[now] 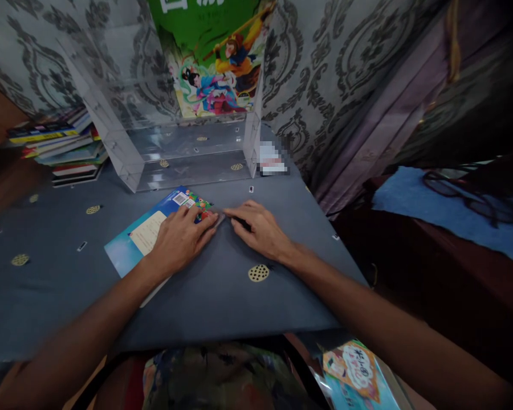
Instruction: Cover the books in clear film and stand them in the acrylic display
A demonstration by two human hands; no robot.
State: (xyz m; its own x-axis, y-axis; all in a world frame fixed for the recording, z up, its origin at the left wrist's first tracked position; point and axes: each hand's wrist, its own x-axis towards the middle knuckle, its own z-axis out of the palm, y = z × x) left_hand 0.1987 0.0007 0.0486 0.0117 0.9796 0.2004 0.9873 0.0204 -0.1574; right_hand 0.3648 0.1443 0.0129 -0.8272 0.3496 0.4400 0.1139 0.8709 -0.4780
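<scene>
A blue book (123,246) with a barcode and a cream text panel lies closed on the cloth-covered table. My left hand (182,233) rests over its right part, fingers stretched and palm down, hiding much of that side. Just past the book's right corner is my right hand (259,228), with index finger extended and thumb held apart from it. Its fingertip is close to the corner; whether it touches I cannot tell. Behind the hands stands a clear acrylic rack (188,182), holding a green illustrated book (222,62) upright.
Several stacked books (70,148) sit at the table's back left. A blurred white item (272,158) lies right of the rack. The grey tablecloth (222,302) ends at the near edge, and a colourful book (354,373) is below it. A blue cloth (410,210) is at right.
</scene>
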